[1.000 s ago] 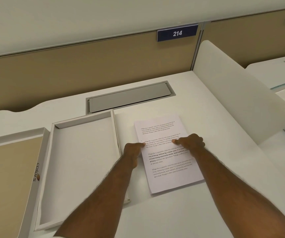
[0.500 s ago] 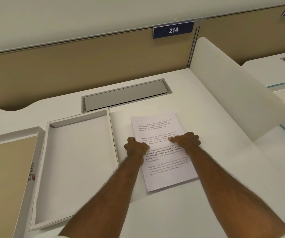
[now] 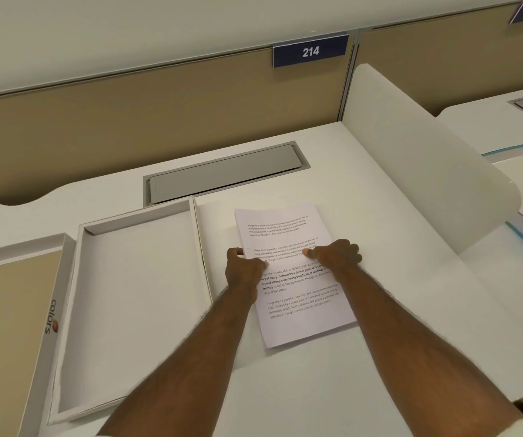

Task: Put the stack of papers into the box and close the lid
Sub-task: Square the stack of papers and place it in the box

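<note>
A stack of printed white papers [image 3: 298, 313] lies on the white desk, slightly turned. My left hand [image 3: 242, 268] grips its left edge and my right hand [image 3: 337, 255] grips its right edge, thumbs on top of the top sheet. The far end of the stack looks slightly lifted and bowed. Left of the papers lies the open, empty white box [image 3: 134, 298]. Its lid [image 3: 11, 326], tan inside with "colors" printed on its white rim, rests upside down at the far left.
A grey cable hatch [image 3: 225, 173] is set into the desk behind the box. A curved white divider panel [image 3: 427, 159] stands to the right. A tan partition with a "214" sign [image 3: 310, 51] runs along the back. A neighbouring desk lies beyond the divider.
Both hands have closed tighter on the sides of the papers, the left one sliding onto the left edge. The stack's far end has begun to lift.
</note>
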The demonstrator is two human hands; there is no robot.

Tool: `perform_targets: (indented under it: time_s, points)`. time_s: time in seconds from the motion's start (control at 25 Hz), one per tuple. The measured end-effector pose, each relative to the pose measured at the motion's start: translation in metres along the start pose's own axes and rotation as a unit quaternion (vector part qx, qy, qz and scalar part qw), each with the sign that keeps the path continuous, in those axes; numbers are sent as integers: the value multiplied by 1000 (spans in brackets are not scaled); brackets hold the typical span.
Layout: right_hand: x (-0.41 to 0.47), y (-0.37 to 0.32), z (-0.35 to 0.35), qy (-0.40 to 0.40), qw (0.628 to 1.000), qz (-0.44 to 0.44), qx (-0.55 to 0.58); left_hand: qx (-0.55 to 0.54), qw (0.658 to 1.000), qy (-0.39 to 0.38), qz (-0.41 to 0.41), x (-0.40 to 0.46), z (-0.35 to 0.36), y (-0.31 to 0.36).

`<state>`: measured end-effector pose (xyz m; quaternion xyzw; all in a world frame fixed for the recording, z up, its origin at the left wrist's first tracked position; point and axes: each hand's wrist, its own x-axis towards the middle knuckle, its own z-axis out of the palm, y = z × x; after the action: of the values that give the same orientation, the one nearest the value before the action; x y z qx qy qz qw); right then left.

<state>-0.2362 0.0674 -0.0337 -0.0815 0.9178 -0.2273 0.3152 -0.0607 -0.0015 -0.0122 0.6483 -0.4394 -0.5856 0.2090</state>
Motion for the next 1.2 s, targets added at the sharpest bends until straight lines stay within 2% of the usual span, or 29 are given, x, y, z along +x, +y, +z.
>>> perform_targets:
  time_s: [0.44,0.6,0.72,0.84,0.96,1.08,1.2]
  points:
    - [5,0,3,2,1000,7,-10,-75,996,-30,-32,8,-9,-2]
    - [4,1,3,4,1000,-2,-1,-103,990,-79,-63,14,-11,-5]
    - [4,5,2,0,999,-35,16,-147,985,-81,-27,7,-12,-15]
    - [8,10,-6,2,993,-79,86,-183,976,-113,39,1,-15,-29]
    - [10,15,-18,-68,980,-109,152,-207,965,-142,73,-2,-19,-32]
    - [1,14,-31,-171,945,-112,254,-222,959,-150,93,-6,-22,-31]
    - [-12,10,-44,-172,937,-140,272,-237,953,-154,108,-11,-25,-23]
